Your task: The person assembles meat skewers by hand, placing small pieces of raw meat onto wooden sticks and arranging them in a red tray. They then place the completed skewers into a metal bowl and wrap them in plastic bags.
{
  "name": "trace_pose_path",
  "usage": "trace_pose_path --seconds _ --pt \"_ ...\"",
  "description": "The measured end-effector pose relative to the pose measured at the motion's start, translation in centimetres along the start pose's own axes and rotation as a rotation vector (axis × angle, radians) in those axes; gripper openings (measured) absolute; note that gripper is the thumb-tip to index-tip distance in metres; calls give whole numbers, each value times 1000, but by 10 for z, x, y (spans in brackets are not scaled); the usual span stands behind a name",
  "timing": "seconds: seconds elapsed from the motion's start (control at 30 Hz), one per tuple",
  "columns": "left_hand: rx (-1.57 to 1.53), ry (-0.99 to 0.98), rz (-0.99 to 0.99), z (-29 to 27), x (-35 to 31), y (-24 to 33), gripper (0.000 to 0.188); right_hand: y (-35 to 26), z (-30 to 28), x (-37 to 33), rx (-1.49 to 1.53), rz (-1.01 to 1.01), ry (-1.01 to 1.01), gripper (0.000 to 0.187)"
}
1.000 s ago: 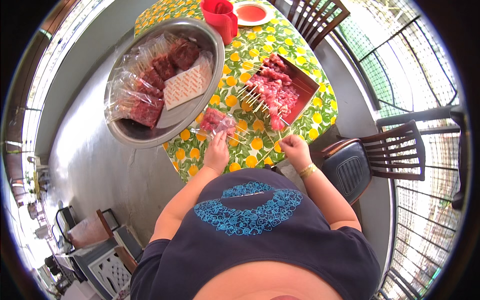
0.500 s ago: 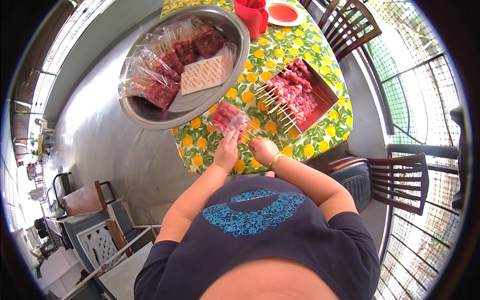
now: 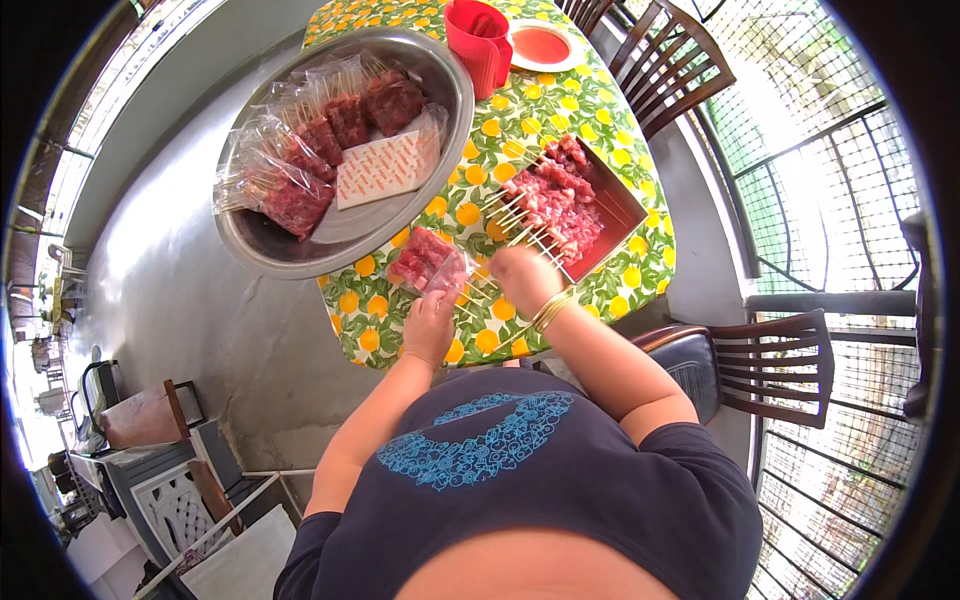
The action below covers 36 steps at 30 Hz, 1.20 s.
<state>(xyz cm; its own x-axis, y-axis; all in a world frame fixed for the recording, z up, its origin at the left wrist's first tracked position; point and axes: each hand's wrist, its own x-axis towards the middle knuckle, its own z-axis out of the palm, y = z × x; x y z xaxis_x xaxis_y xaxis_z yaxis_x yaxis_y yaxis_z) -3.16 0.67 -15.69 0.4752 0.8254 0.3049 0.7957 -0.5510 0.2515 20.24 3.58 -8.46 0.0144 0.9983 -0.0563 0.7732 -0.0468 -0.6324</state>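
Observation:
My left hand [image 3: 430, 325] is closed on the near edge of a clear plastic bag [image 3: 453, 270]. Skewered raw meat [image 3: 422, 257] lies in that bag, its thin sticks pointing toward me. My right hand [image 3: 525, 280] hovers by the near-left corner of a red tray [image 3: 622, 200]; motion blur smears it and its fingers are hidden. Across the tray lies a row of raw meat skewers [image 3: 557, 195], their bare sticks reaching out past the left rim close to that hand. Whether it touches any stick cannot be made out.
A large metal basin [image 3: 370, 225] at the left holds bagged meat skewers [image 3: 297, 205] and a white patterned packet [image 3: 388, 172]. Farther back stand a red plastic container [image 3: 480, 60] and a white-rimmed plate [image 3: 541, 46]. Dark wooden chairs [image 3: 770, 365] flank the table's right side.
My right hand has left the bag's sticks and moved up and right to the tray's corner. My left hand stays at the bag. The whole view has shifted slightly.

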Motion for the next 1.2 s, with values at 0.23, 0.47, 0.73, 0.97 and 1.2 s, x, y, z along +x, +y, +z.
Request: trace_pose_path --seconds 0.23,0.47,0.73,0.97,1.2 --pt "-102 21 -105 9 17 -6 27 71 -88 99 -66 190 411 20" --pt "-119 -60 -149 -2 21 5 12 28 -61 192 -563 104 80 23" --pt "-129 -141 -158 -8 24 3 19 16 -49 234 -782 31 -116 18" --pt "-174 -23 -178 -1 18 5 13 51 -166 174 -325 38 397 20" --pt "-134 26 -181 16 17 -3 14 106 -131 57 1014 466 498 18"
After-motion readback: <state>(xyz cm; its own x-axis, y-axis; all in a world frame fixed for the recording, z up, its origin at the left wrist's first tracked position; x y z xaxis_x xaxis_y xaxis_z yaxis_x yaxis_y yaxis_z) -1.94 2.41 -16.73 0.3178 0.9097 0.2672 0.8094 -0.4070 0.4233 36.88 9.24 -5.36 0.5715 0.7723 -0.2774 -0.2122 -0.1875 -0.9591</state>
